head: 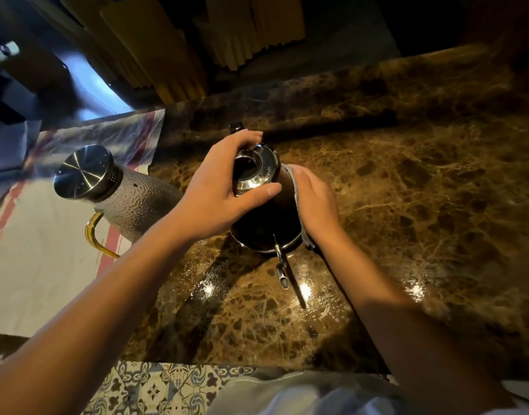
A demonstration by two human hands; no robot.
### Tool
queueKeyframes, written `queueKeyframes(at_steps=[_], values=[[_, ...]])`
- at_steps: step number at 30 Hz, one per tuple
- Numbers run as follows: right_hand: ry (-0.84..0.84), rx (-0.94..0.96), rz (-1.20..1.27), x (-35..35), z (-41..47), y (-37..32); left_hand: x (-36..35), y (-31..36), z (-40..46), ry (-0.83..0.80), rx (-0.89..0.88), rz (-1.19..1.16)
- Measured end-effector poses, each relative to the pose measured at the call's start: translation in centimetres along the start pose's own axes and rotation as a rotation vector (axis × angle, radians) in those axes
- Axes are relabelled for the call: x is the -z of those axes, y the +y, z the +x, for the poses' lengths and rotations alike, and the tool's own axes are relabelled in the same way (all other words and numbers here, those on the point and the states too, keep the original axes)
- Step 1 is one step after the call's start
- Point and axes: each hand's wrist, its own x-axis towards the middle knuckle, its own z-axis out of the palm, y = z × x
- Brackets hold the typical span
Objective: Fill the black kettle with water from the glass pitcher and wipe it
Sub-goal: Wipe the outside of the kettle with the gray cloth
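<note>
The black kettle point(264, 217) stands on the marble bench point(407, 190), its rim gripped by the left hand point(215, 193). A cloth point(293, 175) is pressed flat against its side by the right hand point(317, 202). Filled, it is judged heavy and slick; steadying at the top is advised.

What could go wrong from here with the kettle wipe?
1. The left hand grips the black kettle only at its top rim, while the right hand presses a cloth against its side; a hard push might tip it.
2. The spout points toward the person; water could spill out.
3. The glass pitcher stands near the left forearm and could get knocked.
</note>
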Motion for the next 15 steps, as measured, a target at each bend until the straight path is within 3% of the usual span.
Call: queueKeyframes(at_steps=[4,15], values=[[0.029,0.055,0.071,-0.6,-1.1,1.1,0.1,-0.2,-0.1,0.009,0.020,-0.008],[-0.221,0.085,0.150,0.0,2.1,-4.7,-0.1,0.0,-0.1,0.048,-0.012,-0.021]])
